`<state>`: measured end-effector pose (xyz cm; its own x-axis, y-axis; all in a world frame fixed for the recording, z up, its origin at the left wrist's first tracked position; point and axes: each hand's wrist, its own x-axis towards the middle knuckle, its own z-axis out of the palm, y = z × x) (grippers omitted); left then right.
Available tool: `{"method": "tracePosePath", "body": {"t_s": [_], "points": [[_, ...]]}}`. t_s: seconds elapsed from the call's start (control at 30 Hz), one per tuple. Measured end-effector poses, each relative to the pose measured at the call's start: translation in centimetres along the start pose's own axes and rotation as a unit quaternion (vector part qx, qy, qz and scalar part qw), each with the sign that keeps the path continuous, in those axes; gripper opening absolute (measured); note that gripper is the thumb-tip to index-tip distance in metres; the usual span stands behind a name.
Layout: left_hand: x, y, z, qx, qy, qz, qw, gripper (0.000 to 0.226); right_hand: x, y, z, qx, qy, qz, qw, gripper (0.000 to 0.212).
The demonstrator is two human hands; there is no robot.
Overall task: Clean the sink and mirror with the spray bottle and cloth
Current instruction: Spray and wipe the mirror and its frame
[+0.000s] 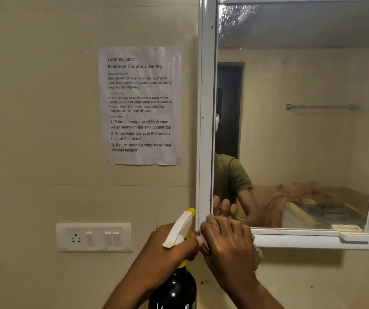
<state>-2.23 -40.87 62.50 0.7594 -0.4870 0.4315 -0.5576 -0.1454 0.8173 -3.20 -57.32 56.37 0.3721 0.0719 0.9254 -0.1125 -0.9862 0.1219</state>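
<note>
Head view: your left hand grips the neck of the dark spray bottle, fingers curled under its white-and-yellow trigger head, near and low centre. Your right hand presses a tan cloth to the mirror at its lower-left corner, fingers wrapped over it. A printed notice hangs left.

the left hand gripped the neck of a dark spray bottle, its fingers curled beneath the white and yellow trigger head. just right of those fingers, the right hand pressed a tan cloth against the lower left corner of the mirror. left of the fingers, well apart, sat a switch plate; above it hung a printed task sheet.
</note>
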Motion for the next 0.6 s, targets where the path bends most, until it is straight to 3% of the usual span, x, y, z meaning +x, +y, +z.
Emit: {"method": "tracePosePath", "body": {"t_s": [0.1, 0.27, 0.33, 0.43, 0.6], "points": [[0.0, 0.7, 0.1, -0.019, 0.01, -0.011, 1.0, 0.02, 0.8, -0.3, 0.8, 0.018, 0.018, 0.002, 1.0, 0.031], [0.0, 0.9, 0.2, 0.018, 0.005, -0.009, 1.0, 0.039, -0.1, -0.6, 1.0, 0.018, 0.02, -0.007, 1.0, 0.039], [-0.1, 1.0, 0.3, 0.001, 0.015, -0.02, 1.0, 0.041, 0.4, -0.7, 0.8, 0.021, 0.039, -0.008, 0.999, 0.03], [0.0, 1.8, -0.1, -0.018, 0.017, -0.017, 1.0, 0.037, 3.7, -0.8, -0.2, -0.009, 0.09, -0.01, 0.996, 0.019], [-0.5, 4.0, -1.0, -0.017, 0.011, 0.013, 1.0, 0.028, 13.7, -0.1, -3.1, -0.03, 0.129, 0.037, 0.99, 0.028]]}}
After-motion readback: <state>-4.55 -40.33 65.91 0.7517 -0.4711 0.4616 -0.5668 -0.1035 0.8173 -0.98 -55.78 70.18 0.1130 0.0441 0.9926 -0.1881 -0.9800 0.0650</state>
